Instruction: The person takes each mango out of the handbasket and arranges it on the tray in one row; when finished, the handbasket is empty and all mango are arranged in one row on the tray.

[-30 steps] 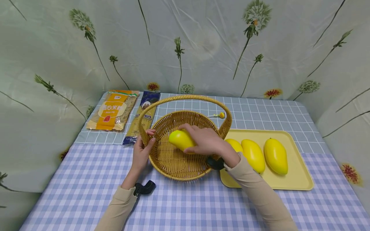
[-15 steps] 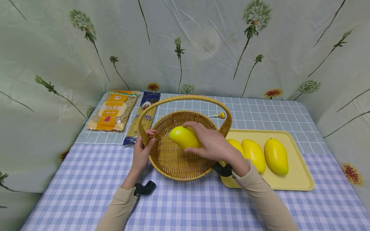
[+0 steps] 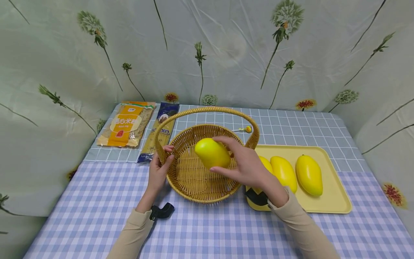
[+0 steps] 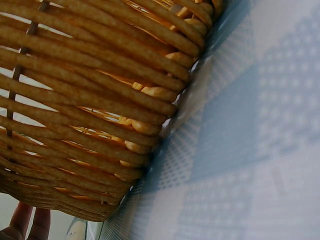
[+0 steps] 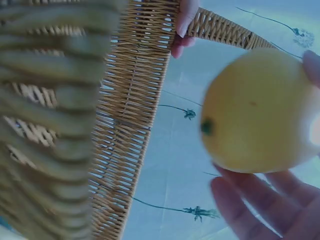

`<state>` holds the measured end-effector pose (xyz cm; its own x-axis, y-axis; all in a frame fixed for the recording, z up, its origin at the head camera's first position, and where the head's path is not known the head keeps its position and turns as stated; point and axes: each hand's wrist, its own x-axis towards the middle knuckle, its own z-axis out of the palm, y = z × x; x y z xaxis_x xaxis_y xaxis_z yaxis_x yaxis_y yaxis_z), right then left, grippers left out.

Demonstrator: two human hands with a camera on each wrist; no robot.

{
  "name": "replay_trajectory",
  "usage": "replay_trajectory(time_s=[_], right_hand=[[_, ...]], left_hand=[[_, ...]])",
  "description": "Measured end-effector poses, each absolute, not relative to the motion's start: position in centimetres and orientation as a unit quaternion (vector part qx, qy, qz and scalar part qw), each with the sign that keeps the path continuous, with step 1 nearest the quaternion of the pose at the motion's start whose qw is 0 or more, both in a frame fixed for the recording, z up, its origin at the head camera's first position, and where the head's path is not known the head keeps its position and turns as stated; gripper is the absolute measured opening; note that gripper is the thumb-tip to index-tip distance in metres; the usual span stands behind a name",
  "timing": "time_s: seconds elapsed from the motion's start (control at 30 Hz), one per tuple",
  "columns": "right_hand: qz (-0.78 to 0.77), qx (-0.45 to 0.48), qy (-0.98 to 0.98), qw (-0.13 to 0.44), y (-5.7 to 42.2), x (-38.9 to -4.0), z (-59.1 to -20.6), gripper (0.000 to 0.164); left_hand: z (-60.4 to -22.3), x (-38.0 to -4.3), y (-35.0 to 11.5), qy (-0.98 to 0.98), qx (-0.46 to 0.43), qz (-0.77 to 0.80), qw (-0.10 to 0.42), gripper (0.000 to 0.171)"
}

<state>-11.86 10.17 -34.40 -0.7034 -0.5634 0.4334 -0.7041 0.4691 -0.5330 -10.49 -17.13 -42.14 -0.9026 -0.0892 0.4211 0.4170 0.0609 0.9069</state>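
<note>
A round wicker basket [image 3: 194, 180] with a tall arched handle stands mid-table, its woven bottom bare in the head view. My left hand [image 3: 158, 172] grips its left side where the handle meets the rim. Over the basket, my right hand [image 3: 247, 163] holds a yellow mango [image 3: 211, 153] between thumb and fingers. In the right wrist view the mango [image 5: 257, 112] is raised past the rim, with its dark stem spot showing. The left wrist view is mostly filled by the basket wall [image 4: 90, 100], and two left fingertips [image 4: 39, 222] show at its lower edge.
Right of the basket, a yellow tray [image 3: 333, 201] bears three mangoes [image 3: 308, 174], one partly behind the right hand. Back left lie an orange-labelled noodle packet [image 3: 126, 124] and a blue-ended pasta packet [image 3: 158, 135]. A lollipop [image 3: 247, 129] lies behind the basket.
My right hand has lifted the mango from inside the basket, upward and slightly right, turning its end toward the head camera. My left hand and the basket have stayed in place.
</note>
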Motion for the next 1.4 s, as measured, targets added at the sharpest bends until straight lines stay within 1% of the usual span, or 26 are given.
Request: replay_trajectory(time_s=[0.23,0.6,0.83,0.93,1.07,1.17,1.23,1.4], right_hand=[[0.407,0.392,-0.809,0.163,11.2,-11.0,-34.9,0.071],[0.46,0.384,-0.757,0.259,13.4,-10.2,-35.7,0.073],[0.489,0.346,-0.738,0.31,14.9,-8.7,-34.4,0.074],[0.507,0.321,-0.733,0.321,16.2,-8.9,-35.3,0.078],[0.533,0.283,-0.737,0.305,18.5,-9.2,-36.9,0.085],[0.554,0.248,-0.743,0.282,20.0,-9.1,-37.4,0.078],[0.558,0.218,-0.751,0.277,20.9,-8.9,-37.5,0.074],[0.548,0.134,-0.77,0.298,23.0,-8.8,-38.0,0.075]], left_hand=[[-42.1,-10.5,-17.1,-0.705,-0.115,-0.674,0.187,0.017],[-42.3,-10.7,-17.0,-0.701,-0.113,-0.679,0.186,0.016],[-44.4,-11.6,-17.7,-0.697,-0.113,-0.684,0.186,0.017],[-44.6,-11.6,-17.9,-0.698,-0.112,-0.682,0.189,0.017],[-44.5,-11.5,-17.8,-0.695,-0.109,-0.685,0.189,0.017],[-43.7,-11.2,-17.6,-0.694,-0.112,-0.685,0.192,0.016],[-43.1,-11.0,-17.4,-0.696,-0.116,-0.682,0.196,0.016],[-42.2,-10.6,-17.0,-0.698,-0.118,-0.677,0.201,0.016]])
